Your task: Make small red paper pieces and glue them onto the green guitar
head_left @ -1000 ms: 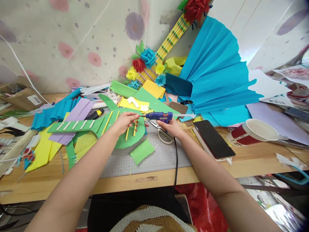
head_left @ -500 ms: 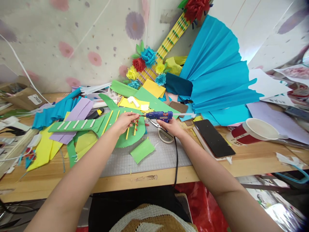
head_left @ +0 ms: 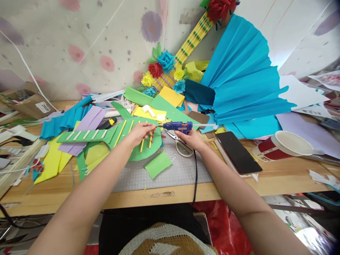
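My right hand [head_left: 190, 139] grips a blue hot glue gun [head_left: 177, 126], its nozzle pointing left and a clear glue stick sticking out of its back. Fingertips of my left hand [head_left: 143, 133] are pinched together right at the nozzle; what they hold, if anything, is too small to make out. Under my left hand lies a green paper guitar [head_left: 124, 136] with yellow strips and small red beads on its body and white strips along its neck. Scissors [head_left: 183, 147] rest below the glue gun. A green paper piece [head_left: 158, 165] lies in front on the grey cutting mat [head_left: 138, 180].
A black phone [head_left: 238, 152] and a paper cup [head_left: 281, 145] stand at the right. Behind are a flower-decorated yellow guitar [head_left: 190, 44] and pleated blue paper [head_left: 239, 71]. Paper scraps, a utility knife [head_left: 108, 123] and a cardboard box [head_left: 33, 102] fill the left. The glue gun's cord [head_left: 196, 177] hangs over the table edge.
The view has shifted slightly, so everything sits a little further right. Both hands keep the same pose, with the glue gun nozzle still at my left fingertips.
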Action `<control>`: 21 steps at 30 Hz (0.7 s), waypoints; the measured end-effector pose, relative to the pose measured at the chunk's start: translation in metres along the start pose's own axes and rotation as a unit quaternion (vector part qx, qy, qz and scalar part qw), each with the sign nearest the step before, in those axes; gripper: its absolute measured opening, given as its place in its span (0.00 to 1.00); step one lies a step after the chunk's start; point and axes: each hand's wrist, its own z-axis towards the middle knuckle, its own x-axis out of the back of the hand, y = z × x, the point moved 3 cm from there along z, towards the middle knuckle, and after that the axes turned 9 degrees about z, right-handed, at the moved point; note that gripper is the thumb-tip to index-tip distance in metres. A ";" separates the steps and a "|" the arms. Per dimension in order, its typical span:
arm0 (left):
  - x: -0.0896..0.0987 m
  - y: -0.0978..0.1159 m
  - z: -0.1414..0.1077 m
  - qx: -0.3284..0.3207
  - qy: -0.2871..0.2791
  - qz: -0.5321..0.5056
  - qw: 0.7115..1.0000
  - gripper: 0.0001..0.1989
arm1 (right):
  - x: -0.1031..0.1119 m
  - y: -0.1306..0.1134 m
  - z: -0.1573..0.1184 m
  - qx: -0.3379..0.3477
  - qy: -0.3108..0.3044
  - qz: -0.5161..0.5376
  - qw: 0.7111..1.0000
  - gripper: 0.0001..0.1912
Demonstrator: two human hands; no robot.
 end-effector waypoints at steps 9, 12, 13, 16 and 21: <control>-0.001 0.002 -0.001 0.008 0.000 -0.002 1.000 0.07 | 0.002 -0.002 -0.002 -0.014 -0.011 -0.009 1.000 0.23; -0.001 0.002 -0.001 0.008 0.002 0.004 1.000 0.07 | 0.002 -0.002 -0.002 -0.015 -0.014 -0.013 1.000 0.23; -0.002 0.002 -0.001 0.007 -0.001 0.009 1.000 0.06 | 0.002 -0.002 -0.002 -0.016 -0.014 -0.012 1.000 0.23; -0.002 0.002 -0.001 0.004 -0.007 0.020 1.000 0.05 | 0.002 -0.005 -0.003 -0.017 -0.016 0.000 1.000 0.23; -0.003 0.001 -0.002 0.003 -0.007 0.033 0.999 0.05 | 0.001 -0.010 -0.005 -0.013 -0.018 0.014 1.000 0.23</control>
